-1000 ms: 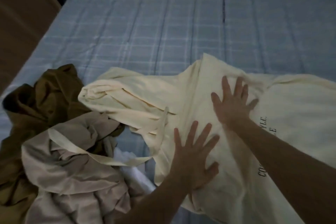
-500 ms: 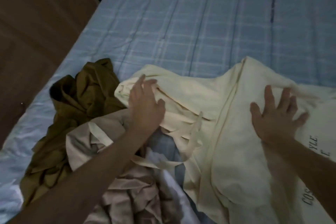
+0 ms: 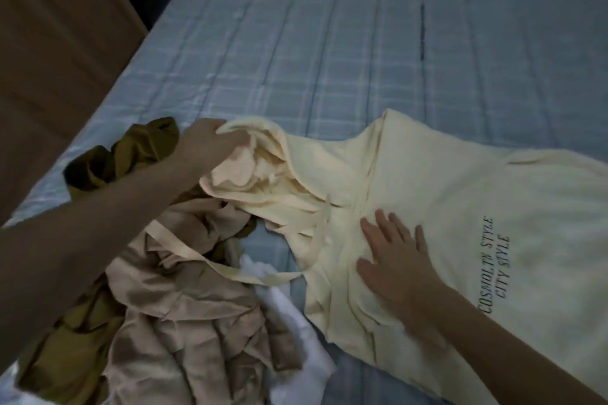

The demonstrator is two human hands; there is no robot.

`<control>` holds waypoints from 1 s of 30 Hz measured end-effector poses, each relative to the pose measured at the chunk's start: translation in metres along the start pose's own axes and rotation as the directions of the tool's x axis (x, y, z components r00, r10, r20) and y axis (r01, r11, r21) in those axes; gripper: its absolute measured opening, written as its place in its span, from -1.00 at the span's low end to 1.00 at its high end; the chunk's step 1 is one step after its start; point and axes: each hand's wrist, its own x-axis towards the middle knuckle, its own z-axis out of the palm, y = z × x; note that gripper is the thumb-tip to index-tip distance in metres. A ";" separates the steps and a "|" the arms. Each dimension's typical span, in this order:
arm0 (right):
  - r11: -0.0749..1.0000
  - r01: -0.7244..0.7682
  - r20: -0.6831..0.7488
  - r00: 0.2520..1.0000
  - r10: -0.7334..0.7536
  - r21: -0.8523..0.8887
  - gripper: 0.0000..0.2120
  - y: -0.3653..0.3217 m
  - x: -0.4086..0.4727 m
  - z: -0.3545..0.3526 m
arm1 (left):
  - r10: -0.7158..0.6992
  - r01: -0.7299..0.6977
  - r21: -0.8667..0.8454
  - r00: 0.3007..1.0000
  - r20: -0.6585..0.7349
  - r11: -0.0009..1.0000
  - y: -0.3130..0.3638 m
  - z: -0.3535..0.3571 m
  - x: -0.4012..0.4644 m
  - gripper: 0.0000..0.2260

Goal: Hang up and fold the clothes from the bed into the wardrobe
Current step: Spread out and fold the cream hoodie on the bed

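Observation:
A cream hoodie [image 3: 460,207] with dark printed lettering lies spread on the bed, its hood bunched at the left and its drawstrings trailing toward the pile. My left hand [image 3: 210,145] grips the edge of the hood. My right hand [image 3: 394,256] lies flat with fingers spread on the hoodie's chest, just left of the lettering. Beside the hoodie sits a heap of clothes: a crumpled beige garment [image 3: 184,316], an olive-brown garment [image 3: 131,158] under my left forearm, and a bit of white fabric [image 3: 289,312].
The bed [image 3: 329,43] has a light blue checked cover stretching away beyond the clothes. A brown wooden panel [image 3: 56,52] stands along the bed's left side, with a dark gap behind it at the top.
My left hand moved from the hoodie's chest up-left to the hood and closed on it. My right hand slid lower on the chest. The view shifted, showing more lettering.

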 end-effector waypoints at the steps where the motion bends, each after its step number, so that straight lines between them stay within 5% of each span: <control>1: 0.984 -0.004 -0.001 1.000 0.005 0.175 -0.46 -0.004 -0.001 -0.012 | 0.018 -0.015 -0.082 0.999 0.034 0.996 0.023 -0.002 -0.010 -0.82; 3: 0.779 0.016 -0.097 0.994 0.057 0.627 -0.67 -0.022 -0.015 -0.052 | 0.095 -0.077 -0.173 0.990 0.102 0.982 0.067 0.003 -0.035 -0.84; 5: 0.387 0.087 -0.161 0.973 0.165 0.918 -0.74 -0.043 -0.034 -0.091 | 0.208 -0.119 -0.285 0.929 0.306 0.951 0.107 0.020 -0.070 -0.86; 7: 0.076 0.171 -0.185 0.953 0.240 0.982 -0.71 -0.055 -0.048 -0.122 | 0.291 -0.010 -0.431 0.752 0.592 0.902 0.138 0.041 -0.106 -0.80; 8: 0.020 0.220 -0.216 0.929 0.300 0.975 -0.66 -0.054 -0.050 -0.134 | 0.308 0.062 -0.457 0.659 0.686 0.887 0.149 0.051 -0.120 -0.74; 10: 0.086 0.265 -0.272 0.825 0.495 0.960 -0.55 -0.041 -0.050 -0.145 | 0.329 0.079 -0.472 0.617 0.715 0.878 0.155 0.065 -0.131 -0.63; 14: 0.312 0.146 -0.336 0.586 0.738 0.939 -0.57 0.030 -0.040 -0.133 | 0.383 -0.171 -0.412 0.767 0.515 0.895 0.117 0.064 -0.119 -0.77; 17: 0.385 -0.398 -0.141 0.519 0.843 0.833 -0.27 0.082 -0.033 -0.108 | 0.372 -0.405 -0.062 0.755 0.540 0.912 0.045 0.049 -0.100 -0.92; 19: 0.580 -0.487 -0.271 0.566 0.779 0.653 -0.23 0.088 -0.032 -0.089 | 0.266 -0.608 0.397 0.719 0.642 0.688 -0.002 0.036 -0.093 -0.91; 21: 0.840 -0.361 -0.373 0.774 0.512 0.405 -0.31 0.078 -0.031 -0.062 | 0.348 -0.739 0.491 0.660 0.666 0.462 -0.040 0.029 -0.093 -0.77; 23: 0.951 -0.285 -0.113 0.948 0.299 0.124 -0.31 0.065 -0.031 -0.030 | 0.271 -0.726 0.440 0.636 0.723 0.528 -0.057 0.028 -0.107 -0.71; 25: 0.950 -0.307 0.133 0.941 0.313 -0.060 -0.28 0.057 -0.030 -0.006 | 0.170 -0.679 0.535 0.685 0.709 0.502 -0.068 0.030 -0.120 -0.74; 27: 0.928 -0.359 0.147 0.917 0.370 -0.094 -0.29 0.047 -0.022 -0.013 | 0.189 -0.672 0.597 0.718 0.670 0.437 -0.071 0.032 -0.123 -0.78; 30: 0.928 -0.371 -0.289 0.886 0.363 0.027 -0.43 0.029 -0.015 -0.039 | 0.263 -0.624 0.683 0.780 0.567 0.379 -0.066 0.035 -0.121 -0.83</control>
